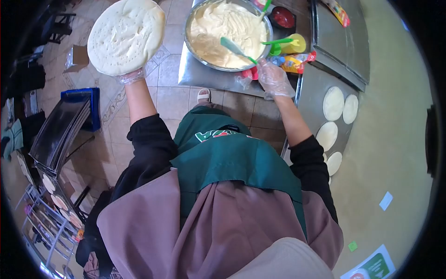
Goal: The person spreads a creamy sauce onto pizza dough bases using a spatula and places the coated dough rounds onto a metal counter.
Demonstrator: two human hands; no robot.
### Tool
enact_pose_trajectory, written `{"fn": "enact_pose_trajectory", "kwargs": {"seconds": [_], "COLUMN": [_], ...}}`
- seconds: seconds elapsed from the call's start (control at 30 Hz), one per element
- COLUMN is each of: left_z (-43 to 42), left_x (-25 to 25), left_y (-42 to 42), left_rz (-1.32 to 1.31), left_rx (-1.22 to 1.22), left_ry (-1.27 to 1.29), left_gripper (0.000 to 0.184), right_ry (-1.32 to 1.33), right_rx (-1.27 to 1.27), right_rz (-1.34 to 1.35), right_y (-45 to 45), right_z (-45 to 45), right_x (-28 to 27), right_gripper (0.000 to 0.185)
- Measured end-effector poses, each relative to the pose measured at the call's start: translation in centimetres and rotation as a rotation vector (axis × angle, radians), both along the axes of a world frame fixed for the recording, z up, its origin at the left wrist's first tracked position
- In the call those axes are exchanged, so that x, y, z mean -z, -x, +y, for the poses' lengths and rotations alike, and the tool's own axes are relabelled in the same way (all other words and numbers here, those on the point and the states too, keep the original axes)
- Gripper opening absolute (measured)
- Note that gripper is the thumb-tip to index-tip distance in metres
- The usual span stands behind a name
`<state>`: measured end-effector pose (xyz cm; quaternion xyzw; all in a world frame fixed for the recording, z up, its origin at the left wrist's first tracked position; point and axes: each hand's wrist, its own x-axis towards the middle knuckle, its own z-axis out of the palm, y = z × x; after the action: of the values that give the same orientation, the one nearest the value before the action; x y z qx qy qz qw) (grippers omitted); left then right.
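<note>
My left hand [133, 76], in a clear plastic glove, holds up a round pizza base [125, 39] from below; most of its fingers are hidden under it. The base is pale, dotted with small holes, with some cream-coloured smears on top. My right hand [273, 78], gloved too, is closed around the handle end of a green spatula [233, 47] at the near rim of a large metal bowl [190, 44]. The spatula's blade lies over the thick cream-coloured spread [232, 21] that fills the bowl. Other green utensils rest at the bowl's right side.
The bowl stands on a metal table [190, 74]. Right of it are a dark bowl of red sauce [283, 18], a yellow cup [297, 43] and a colourful packet [297, 63]. Several pizza bases [333, 103] lie on the right counter. Dark trays [62, 130] are stacked at left.
</note>
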<state>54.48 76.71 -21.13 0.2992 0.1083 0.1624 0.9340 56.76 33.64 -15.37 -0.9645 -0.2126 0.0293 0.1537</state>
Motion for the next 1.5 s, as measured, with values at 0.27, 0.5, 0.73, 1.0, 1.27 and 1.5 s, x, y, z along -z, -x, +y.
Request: {"fn": "enact_pose_trajectory", "kwargs": {"seconds": [0.27,0.5,0.73,1.0,1.27,1.5], "left_z": [2.4,2.6,1.3,2.1,-0.2,-3.0], "left_x": [4.9,6.8,7.5,8.2,6.7,4.7], "left_y": [3.2,6.5,6.5,6.2,5.5,3.3], "left_rz": [0.139,0.211,0.216,0.220,0.197,0.162], "left_rx": [-0.054,-0.067,-0.030,-0.002,0.040,0.143], "left_ry": [0.089,0.137,0.204,0.256,0.288,0.338], "left_gripper": [0.060,0.060,0.060,0.059,0.059,0.059], "right_ry": [0.325,0.285,0.257,-0.230,-0.789,-0.948], "right_rx": [-0.368,-0.102,-0.138,0.185,0.426,0.432], "right_rz": [0.123,0.678,0.663,1.209,1.456,1.307], "right_y": [-5.5,-6.9,-6.5,-7.3,-5.2,-2.3], "right_z": [1.9,2.2,2.0,3.0,3.3,3.3], "right_x": [7.6,11.4,13.3,12.3,12.3,5.8], "right_gripper": [0.020,0.026,0.026,0.019,0.015,0.021]}}
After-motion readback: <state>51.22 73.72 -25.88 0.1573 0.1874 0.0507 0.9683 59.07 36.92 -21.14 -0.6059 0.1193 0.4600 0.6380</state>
